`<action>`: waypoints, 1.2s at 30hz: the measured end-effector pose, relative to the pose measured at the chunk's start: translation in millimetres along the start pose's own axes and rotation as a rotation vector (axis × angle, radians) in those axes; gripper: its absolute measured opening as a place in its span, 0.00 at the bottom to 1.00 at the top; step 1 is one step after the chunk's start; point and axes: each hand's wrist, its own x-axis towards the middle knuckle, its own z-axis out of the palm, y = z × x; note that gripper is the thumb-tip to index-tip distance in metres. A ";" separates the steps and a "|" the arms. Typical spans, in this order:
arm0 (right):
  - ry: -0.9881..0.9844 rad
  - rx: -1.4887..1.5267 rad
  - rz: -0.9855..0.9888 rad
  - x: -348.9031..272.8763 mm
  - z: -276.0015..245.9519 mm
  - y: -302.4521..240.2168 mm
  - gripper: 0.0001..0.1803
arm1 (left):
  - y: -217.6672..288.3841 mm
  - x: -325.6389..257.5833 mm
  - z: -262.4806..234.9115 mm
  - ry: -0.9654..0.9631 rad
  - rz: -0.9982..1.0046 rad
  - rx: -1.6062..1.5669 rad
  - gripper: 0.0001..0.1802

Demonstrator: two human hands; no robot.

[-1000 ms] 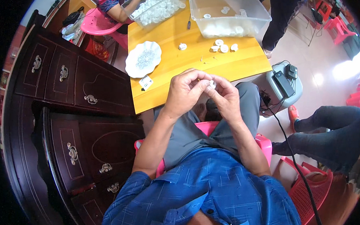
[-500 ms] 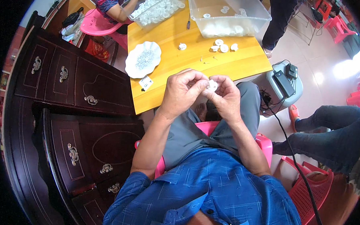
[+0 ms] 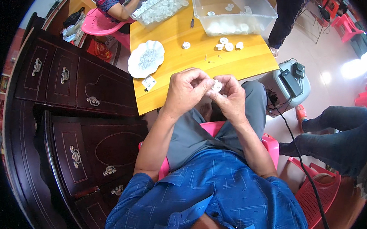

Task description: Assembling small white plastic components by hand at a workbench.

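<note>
Between my two hands, just past the near edge of the yellow table point(image 3: 151, 103), is a small round white plastic piece point(image 3: 217, 86). My left hand point(image 3: 187, 92) pinches it with thumb and forefinger from one side. My right hand point(image 3: 230, 98) has its thumb and fingers closed on the other side. On the table beyond lie several similar white pieces point(image 3: 228, 46), and a single white piece point(image 3: 186, 45) sits apart to their left. A scalloped white dish point(image 3: 133, 67) of tiny clear or silvery bits stands left of my hands.
At the far side stand a large clear bin point(image 3: 253, 11) and a clear tub point(image 3: 132, 15) of white pieces, with a screwdriver point(image 3: 192, 23) between. A person's arm point(image 3: 122, 11) reaches into the tub. Dark drawers point(image 3: 76, 77) flank my left; a black cable point(image 3: 300, 156) runs on my right.
The white piece has turned slightly in my fingers, so its round face shows more. Both hands stay in nearly the same place.
</note>
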 end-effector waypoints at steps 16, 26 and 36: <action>-0.020 -0.056 -0.032 -0.2 1.1 -3.4 0.20 | 5.0 1.3 1.5 0.034 0.032 0.049 0.04; 0.075 -0.265 -0.108 1.4 1.8 -6.0 0.23 | 13.9 1.7 -0.2 0.042 0.126 0.205 0.03; 0.124 -0.513 -0.222 1.9 4.0 -15.2 0.24 | 6.1 3.0 -0.1 0.083 0.161 0.283 0.04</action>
